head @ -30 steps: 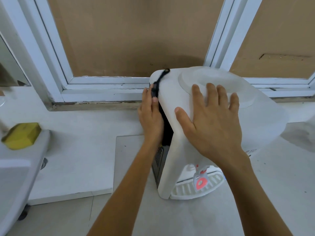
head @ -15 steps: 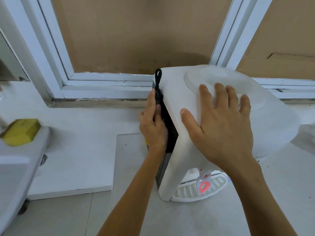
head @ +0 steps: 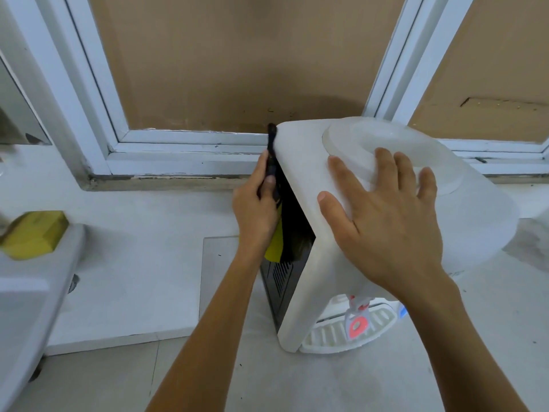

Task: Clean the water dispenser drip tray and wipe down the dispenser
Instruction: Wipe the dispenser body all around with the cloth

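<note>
One white water dispenser (head: 386,185) is observed on the floor before the window frame (head: 190,144), tilted. One slotted drip tray (head: 341,334) is seated at its near base, below one red tap (head: 358,321); contents cannot be determined. The right hand (head: 383,221) is laid flat, fingers spread, on the top. The left hand (head: 257,209) is clasped around one black-and-yellow cloth (head: 277,233) against the dark left panel. One yellow sponge (head: 34,234) is seen at far left.

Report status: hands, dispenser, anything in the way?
Left hand grips black-and-yellow cloth against dispenser side. Right hand flat on top, steadying. Drip tray in place. Nothing in the way.
</note>
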